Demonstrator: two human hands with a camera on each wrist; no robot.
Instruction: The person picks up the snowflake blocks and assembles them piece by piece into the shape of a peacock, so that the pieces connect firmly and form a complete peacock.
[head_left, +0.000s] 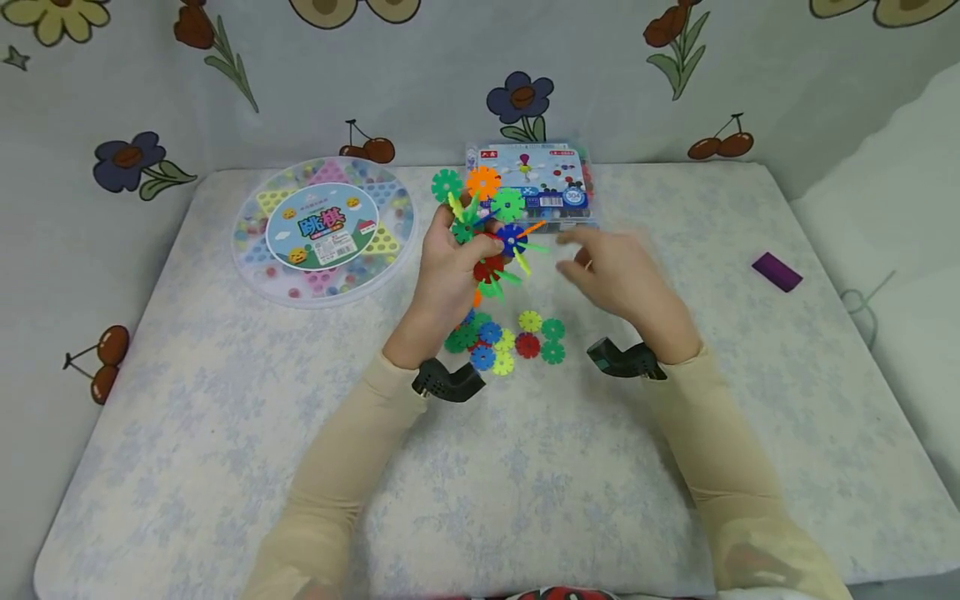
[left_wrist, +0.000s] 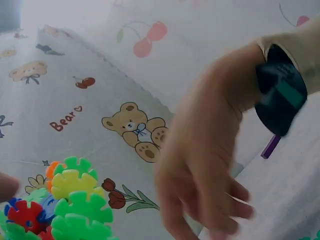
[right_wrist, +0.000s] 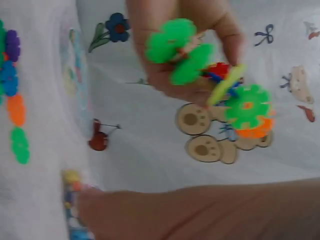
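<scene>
The thumb and fingers of your left hand [head_left: 453, 271] are curled and pinch a cluster of interlocked, notched plastic discs [head_left: 512, 240] in green, orange, yellow, red and blue; the cluster is held up above the table, its discs set at differing angles. Your right hand [head_left: 622, 271] is just beside it, apart from the cluster, with thumb and forefinger parted and the other fingers loosely bent; motion blur limits the wrist view, but those fingers appear to hold nothing.

Below your hands, loose flower-edged plastic discs [head_left: 503, 340] in green, blue, yellow and red lie in a group, some overlapping. Behind the cluster stands a clear plastic box with a blue printed label [head_left: 540, 179]. To your left lies a round, clear-plastic Chinese checkers set [head_left: 322, 225]. Well apart to your right, a small purple rectangular block [head_left: 777, 272] rests on the pale, blue-patterned tabletop [head_left: 225, 467].
</scene>
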